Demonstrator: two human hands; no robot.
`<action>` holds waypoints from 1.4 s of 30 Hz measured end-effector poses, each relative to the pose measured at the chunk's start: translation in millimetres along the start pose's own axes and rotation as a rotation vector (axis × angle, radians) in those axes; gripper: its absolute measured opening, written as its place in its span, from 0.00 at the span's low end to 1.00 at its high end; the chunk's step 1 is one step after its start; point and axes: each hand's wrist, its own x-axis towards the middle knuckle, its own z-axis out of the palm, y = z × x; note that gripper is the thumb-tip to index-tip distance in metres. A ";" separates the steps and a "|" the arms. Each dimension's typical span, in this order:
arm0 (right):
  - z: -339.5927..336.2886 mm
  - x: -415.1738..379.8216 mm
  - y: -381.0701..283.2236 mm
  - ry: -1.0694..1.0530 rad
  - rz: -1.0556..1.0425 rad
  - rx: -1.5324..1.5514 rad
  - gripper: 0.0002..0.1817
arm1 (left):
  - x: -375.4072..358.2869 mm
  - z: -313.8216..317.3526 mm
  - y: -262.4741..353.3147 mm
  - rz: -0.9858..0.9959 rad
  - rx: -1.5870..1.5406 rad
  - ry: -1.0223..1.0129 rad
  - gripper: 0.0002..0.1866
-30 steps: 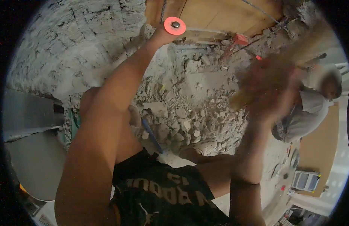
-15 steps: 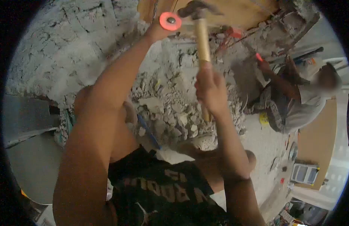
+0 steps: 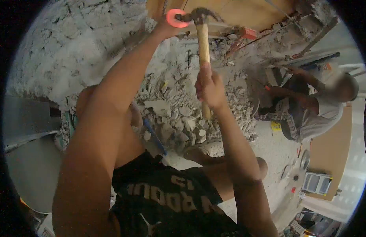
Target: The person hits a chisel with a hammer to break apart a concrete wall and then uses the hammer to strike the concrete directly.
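In my right hand (image 3: pixel 211 89) is a claw hammer (image 3: pixel 203 41), its wooden handle gripped low and its head up at the top of the view. The hammer's face meets the struck end of a chisel (image 3: pixel 173 23) with a round pink-orange hand guard. Behind that guard, my left hand (image 3: pixel 166 31) is closed around the chisel; its fingers are mostly hidden. The chisel's tip cannot be seen. Rough, chipped masonry (image 3: pixel 92 51) lies beyond my left forearm.
Broken rubble (image 3: pixel 179 118) is piled between my feet, with a blue bar (image 3: pixel 154 136) beside it. A co-worker (image 3: pixel 317 114) crouches at the right, holding a tool. Wooden board (image 3: pixel 226 14) stands at the top. A red object (image 3: pixel 248 33) lies near its edge.
My right hand has swung the hammer left, bringing its head from beside the guard onto the chisel's end. The co-worker's arms have moved lower. My left hand stays almost in place.
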 end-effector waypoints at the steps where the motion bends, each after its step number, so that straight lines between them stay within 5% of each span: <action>1: -1.5 -8.9 -9.8 0.029 0.044 -0.019 0.28 | 6.6 -8.8 4.8 0.051 -0.014 -0.010 0.15; 3: -5.0 -33.4 -25.8 0.071 0.117 -0.031 0.31 | -2.1 -10.4 -8.7 -0.017 -0.057 -0.034 0.15; 8: -63.2 -47.5 -119.9 0.171 -0.266 0.078 0.25 | 0.5 -8.0 4.7 -0.128 0.033 -0.006 0.17; 11: -105.3 -49.6 -186.7 0.103 -0.837 0.339 0.25 | 0.6 -0.9 -10.4 -0.117 0.048 0.045 0.17; 13: -113.3 -49.3 -213.1 -0.097 -0.960 0.478 0.24 | -2.0 8.6 -27.1 -0.101 0.038 0.020 0.18; 15: -90.0 -34.6 -173.1 -0.021 -0.899 0.484 0.24 | -4.6 3.3 -3.7 -0.136 0.106 -0.026 0.19; 17: -34.3 4.4 -52.2 0.185 -0.615 0.135 0.24 | -5.7 4.7 -12.7 -0.077 -0.008 -0.012 0.19; 18: -5.7 16.3 -2.1 0.073 -0.407 0.044 0.24 | -4.8 4.2 -17.0 -0.013 -0.119 0.004 0.19; 19: 1.0 0.7 -7.3 -0.023 -0.043 -0.004 0.28 | -4.8 5.2 -20.2 0.000 -0.116 0.004 0.19; 21: -6.6 -13.4 -21.1 0.048 0.159 -0.020 0.30 | -0.3 3.7 -25.5 -0.030 -0.274 -0.086 0.18; 24: -23.3 -33.3 -51.2 0.193 -0.128 -0.090 0.30 | -12.2 9.4 -17.4 0.041 -0.046 0.117 0.18; 26: -41.2 -55.5 -103.4 0.217 -0.245 0.083 0.27 | -11.6 6.2 -17.6 -0.046 -0.025 0.023 0.18; 29: -112.7 -44.6 -124.4 0.419 -0.775 -0.262 0.31 | -5.7 10.8 -22.8 -0.092 0.021 -0.020 0.19; 31: -97.0 -67.0 -227.5 0.271 -1.054 0.140 0.21 | -8.1 11.7 -24.1 -0.075 0.041 0.014 0.19; 33: -100.0 -63.1 -249.1 0.179 -1.169 0.350 0.21 | -9.7 10.0 -16.6 -0.082 0.049 0.000 0.19; 36: -47.4 -13.3 -86.4 0.254 -0.709 0.144 0.23 | -8.5 4.3 -0.5 -0.189 0.042 -0.021 0.21; 38: -0.9 9.4 8.9 -0.077 -0.107 -0.040 0.25 | -12.1 5.8 -6.0 -0.124 0.002 -0.021 0.21; 42: -10.2 -26.6 -20.6 0.095 0.015 -0.073 0.27 | -6.9 16.8 -37.7 0.002 -0.103 -0.047 0.22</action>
